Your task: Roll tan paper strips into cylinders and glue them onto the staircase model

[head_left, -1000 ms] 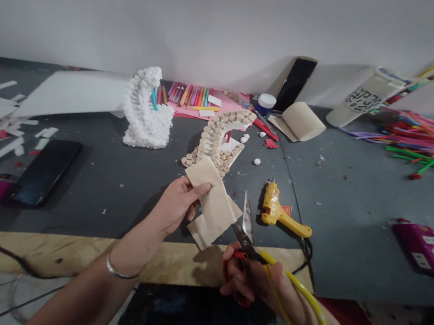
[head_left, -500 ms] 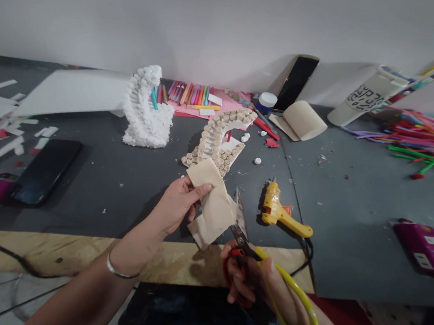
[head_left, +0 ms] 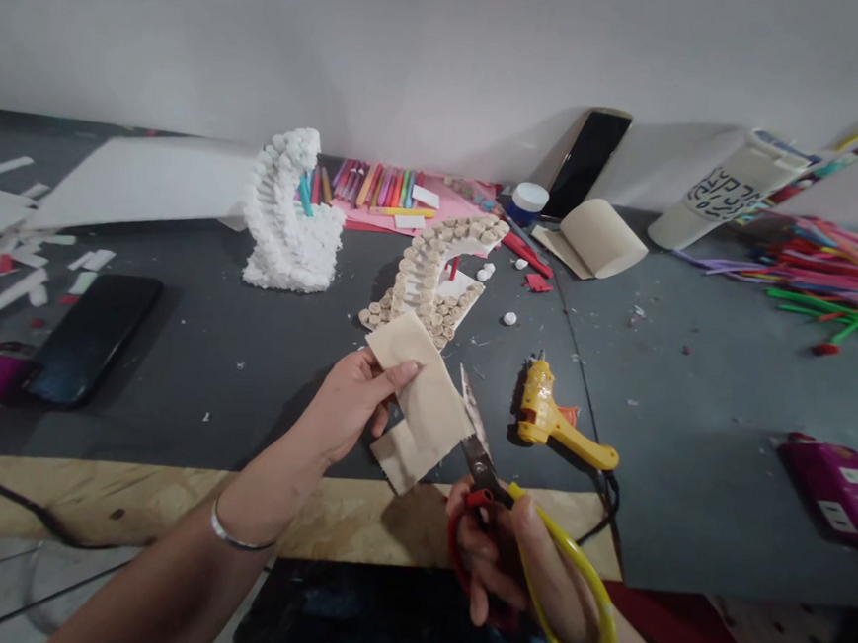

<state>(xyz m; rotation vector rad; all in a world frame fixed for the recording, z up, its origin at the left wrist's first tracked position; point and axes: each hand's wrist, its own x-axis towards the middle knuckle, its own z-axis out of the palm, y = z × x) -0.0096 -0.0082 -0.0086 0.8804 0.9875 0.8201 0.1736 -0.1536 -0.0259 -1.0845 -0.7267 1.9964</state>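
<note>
Head view: holds with the left hand [head_left: 352,400] a beige paper strip [head_left: 430,391], pinching it between the thumb on top and the fingers underneath. Grips with the right hand [head_left: 488,564] the scissors [head_left: 482,469], with the thumb at the large yellow loop and the other fingers bent around the red one. Points the blades forward, just beside the right edge of the beige paper strip. Cannot tell about contact between blades and paper. Has this strip above the near part of the dark grey table [head_left: 194,372], with a notched lower portion sticking out toward the left hand. Wears a silver bracelet [head_left: 234,538] on the left wrist.

Has directly beyond the strip a curved model [head_left: 414,271] covered with small beige rolls, and farther left a white lumpy model [head_left: 279,235]. Has to the right of the scissors a yellow glue gun [head_left: 537,404]. Has farther back a beige paper roll [head_left: 610,239], a leaning phone [head_left: 588,161], a small jar [head_left: 529,201] with white lid, and coloured pens [head_left: 380,188] in a row. Has at far right many pipe cleaners [head_left: 827,264], and at far left a black phone [head_left: 93,340] near white paper scraps [head_left: 8,249].
</note>
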